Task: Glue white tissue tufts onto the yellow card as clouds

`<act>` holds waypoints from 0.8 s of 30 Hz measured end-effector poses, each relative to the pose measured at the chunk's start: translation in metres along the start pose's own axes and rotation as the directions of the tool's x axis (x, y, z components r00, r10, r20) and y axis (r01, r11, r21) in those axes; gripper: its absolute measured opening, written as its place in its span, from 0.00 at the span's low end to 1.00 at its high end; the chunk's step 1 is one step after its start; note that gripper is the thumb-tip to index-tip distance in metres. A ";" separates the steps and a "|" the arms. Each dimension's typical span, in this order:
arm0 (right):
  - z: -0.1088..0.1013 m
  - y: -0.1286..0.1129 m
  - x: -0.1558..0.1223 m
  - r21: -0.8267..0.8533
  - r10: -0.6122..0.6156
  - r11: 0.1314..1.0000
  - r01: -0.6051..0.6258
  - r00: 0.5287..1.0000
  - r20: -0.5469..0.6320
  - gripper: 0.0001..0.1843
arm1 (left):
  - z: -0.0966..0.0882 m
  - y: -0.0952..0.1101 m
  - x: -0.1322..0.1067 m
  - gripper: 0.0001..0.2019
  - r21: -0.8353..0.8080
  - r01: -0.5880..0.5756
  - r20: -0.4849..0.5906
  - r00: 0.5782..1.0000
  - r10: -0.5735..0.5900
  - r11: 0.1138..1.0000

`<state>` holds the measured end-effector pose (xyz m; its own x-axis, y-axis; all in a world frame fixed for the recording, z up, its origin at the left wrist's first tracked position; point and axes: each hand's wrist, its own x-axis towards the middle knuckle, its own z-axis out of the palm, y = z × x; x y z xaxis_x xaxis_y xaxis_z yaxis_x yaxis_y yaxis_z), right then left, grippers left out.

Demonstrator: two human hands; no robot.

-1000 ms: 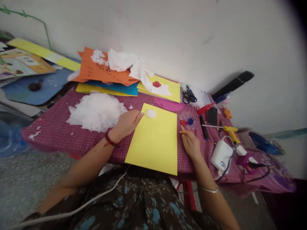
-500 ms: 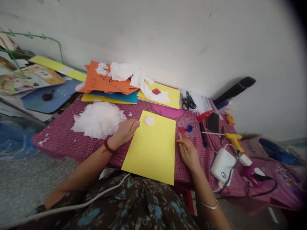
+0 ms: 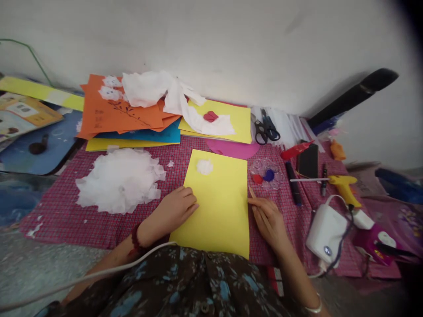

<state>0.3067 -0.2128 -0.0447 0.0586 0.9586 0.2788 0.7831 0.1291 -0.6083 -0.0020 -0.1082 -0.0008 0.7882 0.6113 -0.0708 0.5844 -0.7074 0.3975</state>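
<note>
A yellow paper sheet (image 3: 220, 211) lies upright in front of me, with a small white tissue tuft (image 3: 204, 167) near its top left. My left hand (image 3: 175, 209) rests on the sheet's left edge, its fingers close together and lying on the paper. Beside the right edge, my right hand (image 3: 269, 220) is closed on a thin wooden stick (image 3: 251, 192) whose tip points away from me. Just beyond that tip sits a clear scalloped palette (image 3: 279, 174) with red paint (image 3: 257, 178) and blue paint (image 3: 269, 175).
A heap of white tissue pieces (image 3: 120, 180) lies left. Behind are orange cards (image 3: 132, 116), a tissue strip (image 3: 148, 90) and scissors (image 3: 266, 130). On the right stand a red tube (image 3: 295, 150), marker (image 3: 293, 185), yellow glue gun (image 3: 345, 187) and white device (image 3: 327, 233).
My left hand has moved down along the sheet's left edge and onto the paper. The right hand keeps the stick beside the sheet. The camera view has shifted closer.
</note>
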 end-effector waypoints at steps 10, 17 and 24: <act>0.004 -0.027 0.014 0.112 -0.131 0.988 0.108 0.966 0.224 0.16 | 0.009 0.017 -0.006 0.11 -0.099 -0.072 0.050 0.996 0.078 0.992; -0.010 -0.026 0.011 -0.131 -0.080 0.984 0.117 0.964 0.254 0.18 | 0.046 0.022 -0.013 0.25 0.008 -0.287 0.007 0.958 0.287 0.958; -0.085 0.002 0.006 -0.366 0.092 0.928 -0.066 0.994 0.054 0.28 | 0.061 0.008 -0.009 0.22 0.126 -0.343 -0.123 0.926 0.358 0.931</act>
<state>0.3613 -0.2282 0.0183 0.0967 0.9786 0.1816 0.9497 -0.0361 -0.3109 0.0073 -0.1412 -0.0524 0.9152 0.3560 0.1890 0.2976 -0.9131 0.2788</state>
